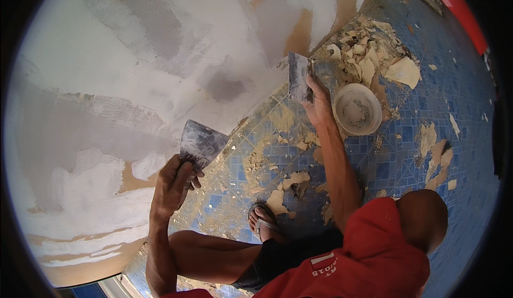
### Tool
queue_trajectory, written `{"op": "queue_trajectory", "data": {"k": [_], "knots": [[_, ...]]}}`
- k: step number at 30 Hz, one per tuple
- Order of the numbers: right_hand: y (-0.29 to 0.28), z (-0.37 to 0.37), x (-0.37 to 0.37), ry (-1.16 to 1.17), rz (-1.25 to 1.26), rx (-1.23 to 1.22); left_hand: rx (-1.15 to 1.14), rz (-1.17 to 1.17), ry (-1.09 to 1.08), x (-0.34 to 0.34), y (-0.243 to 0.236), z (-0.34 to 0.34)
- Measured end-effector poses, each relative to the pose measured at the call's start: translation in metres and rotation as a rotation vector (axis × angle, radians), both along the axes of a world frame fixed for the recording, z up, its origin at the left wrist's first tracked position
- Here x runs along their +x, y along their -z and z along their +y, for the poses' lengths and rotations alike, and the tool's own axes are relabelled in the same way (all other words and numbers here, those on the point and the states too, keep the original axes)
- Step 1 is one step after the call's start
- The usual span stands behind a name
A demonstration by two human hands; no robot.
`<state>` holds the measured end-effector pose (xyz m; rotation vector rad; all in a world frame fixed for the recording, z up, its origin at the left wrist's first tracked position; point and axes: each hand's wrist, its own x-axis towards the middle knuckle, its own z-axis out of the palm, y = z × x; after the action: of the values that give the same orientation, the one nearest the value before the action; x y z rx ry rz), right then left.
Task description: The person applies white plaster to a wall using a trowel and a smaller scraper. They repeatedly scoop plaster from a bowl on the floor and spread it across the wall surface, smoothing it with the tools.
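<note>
My left hand (173,183) is closed round the handle of a putty knife (203,144). Its wide, flared metal blade, smeared with grey and white filler, is close to the lower part of the patched wall (117,132). In my right hand (319,99) is a flat rectangular filling blade (299,78), gripped along its edge and also smeared with filler. It is held up near the foot of the wall. Just right of that hand, a round pale bowl (357,109) has greyish filler stuck on its inside.
A heap of peeled paint flakes (368,57) lies by the wall beyond the bowl. More flakes and dust are scattered over the blue tiled floor (385,169). My sandalled foot (263,220) is planted between the hands. A red object (459,12) stands at the far right.
</note>
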<state>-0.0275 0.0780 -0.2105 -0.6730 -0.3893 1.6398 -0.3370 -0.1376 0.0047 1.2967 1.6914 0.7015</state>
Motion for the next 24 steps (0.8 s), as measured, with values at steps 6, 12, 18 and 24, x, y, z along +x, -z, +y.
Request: {"op": "queue_trajectory", "data": {"k": [6, 12, 18, 24], "knots": [[-0.046, -0.005, 0.009, -0.198, 0.031, 0.172, 0.054, -0.044, 0.103, 0.038, 0.000, 0.036], [-0.067, -0.033, -0.015, -0.471, -0.045, 0.273, -0.029, -0.248, 0.129, 0.061, 0.028, 0.052], [-0.035, -0.036, -0.043, -0.350, -0.099, 0.022, 0.002, -0.199, 0.203, 0.071, 0.035, 0.048], [-0.043, -0.043, -0.041, -0.029, 0.076, 0.189, -0.120, -0.260, 0.077, 0.066, 0.031, 0.045]]}}
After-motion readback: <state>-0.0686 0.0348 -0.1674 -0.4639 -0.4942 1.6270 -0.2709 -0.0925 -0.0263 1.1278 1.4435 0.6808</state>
